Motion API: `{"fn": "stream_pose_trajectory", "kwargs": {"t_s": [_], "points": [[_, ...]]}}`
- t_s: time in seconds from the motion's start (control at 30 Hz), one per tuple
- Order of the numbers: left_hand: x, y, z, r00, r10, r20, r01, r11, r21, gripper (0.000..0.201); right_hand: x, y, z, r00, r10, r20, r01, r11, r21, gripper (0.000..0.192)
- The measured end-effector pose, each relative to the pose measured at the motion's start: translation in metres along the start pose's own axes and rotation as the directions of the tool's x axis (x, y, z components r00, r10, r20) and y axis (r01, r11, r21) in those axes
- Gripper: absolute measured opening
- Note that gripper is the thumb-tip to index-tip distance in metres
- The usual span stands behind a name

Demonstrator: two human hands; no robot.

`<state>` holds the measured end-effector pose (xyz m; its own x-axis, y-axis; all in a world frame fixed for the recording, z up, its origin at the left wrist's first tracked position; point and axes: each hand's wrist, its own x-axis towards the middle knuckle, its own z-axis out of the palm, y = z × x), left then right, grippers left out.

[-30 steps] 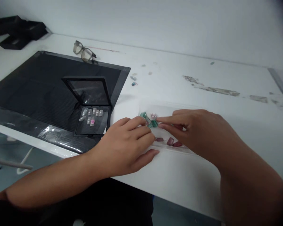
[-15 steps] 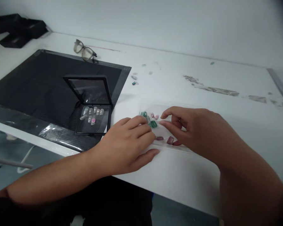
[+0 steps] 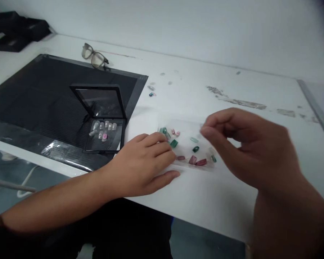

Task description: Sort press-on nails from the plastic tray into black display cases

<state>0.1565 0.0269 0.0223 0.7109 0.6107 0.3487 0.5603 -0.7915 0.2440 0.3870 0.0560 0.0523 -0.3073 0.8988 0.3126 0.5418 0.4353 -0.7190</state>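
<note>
Just beside the left hand (image 3: 147,163) lie green pieces (image 3: 174,144).

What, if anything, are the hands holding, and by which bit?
I can't tell. The left hand covers part of the clear plastic, hiding any grip. The right hand is too blurred to show whether it pinches anything.

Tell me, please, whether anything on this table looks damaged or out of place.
Ragged grey-brown patches mar the white tabletop at right, perhaps residue or wear; small loose pieces lie scattered beside the black mat.
</note>
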Motion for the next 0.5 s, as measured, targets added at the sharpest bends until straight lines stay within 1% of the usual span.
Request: {"fn": "stream_pose_trajectory", "kwargs": {"t_s": [0.03,0.07,0.1,0.13,0.17,0.2,0.23,0.37,0.5], "points": [[0.000,0.000,0.000,1.000,0.008,-0.002,-0.008,1.000,0.003,0.031,-0.002,-0.003,-0.002,0.998,0.006,-0.055,0.003,0.989,0.150,0.012],[0.000,0.000,0.000,1.000,0.014,-0.005,-0.014,1.000,0.006,0.030,-0.004,-0.005,-0.004,0.997,0.030,-0.065,-0.008,0.949,0.314,0.010],[-0.001,-0.001,0.000,1.000,0.018,-0.006,-0.018,1.000,0.007,0.030,-0.006,-0.008,-0.006,0.998,0.052,-0.042,-0.026,0.880,0.475,0.008],[-0.001,-0.001,0.001,1.000,0.021,-0.007,-0.021,1.000,0.008,0.030,-0.008,-0.010,-0.008,0.998,0.066,0.010,-0.058,0.795,0.603,0.009],[-0.001,0.000,0.001,1.000,0.024,-0.010,-0.024,1.000,0.009,0.029,-0.009,-0.011,-0.009,0.995,0.067,0.072,-0.098,0.719,0.688,0.010],[-0.001,0.000,0.001,1.000,0.026,-0.015,-0.026,1.000,0.008,0.029,-0.010,-0.012,-0.010,0.990,0.060,0.131,-0.137,0.669,0.731,0.012],[-0.001,0.000,0.002,1.000,0.024,-0.018,-0.024,1.000,0.006,0.028,-0.011,-0.013,-0.010,0.983,0.055,0.176,-0.169,0.644,0.746,0.014],[-0.001,0.002,0.001,1.000,-0.010,-0.022,0.009,1.000,-0.024,0.031,-0.013,-0.012,-0.010,0.949,0.043,0.314,-0.272,0.616,0.739,0.019],[0.001,0.004,-0.003,0.998,-0.058,-0.029,0.052,0.984,-0.173,0.043,-0.013,-0.009,-0.011,0.896,0.002,0.443,-0.366,0.567,0.738,0.026]]}}
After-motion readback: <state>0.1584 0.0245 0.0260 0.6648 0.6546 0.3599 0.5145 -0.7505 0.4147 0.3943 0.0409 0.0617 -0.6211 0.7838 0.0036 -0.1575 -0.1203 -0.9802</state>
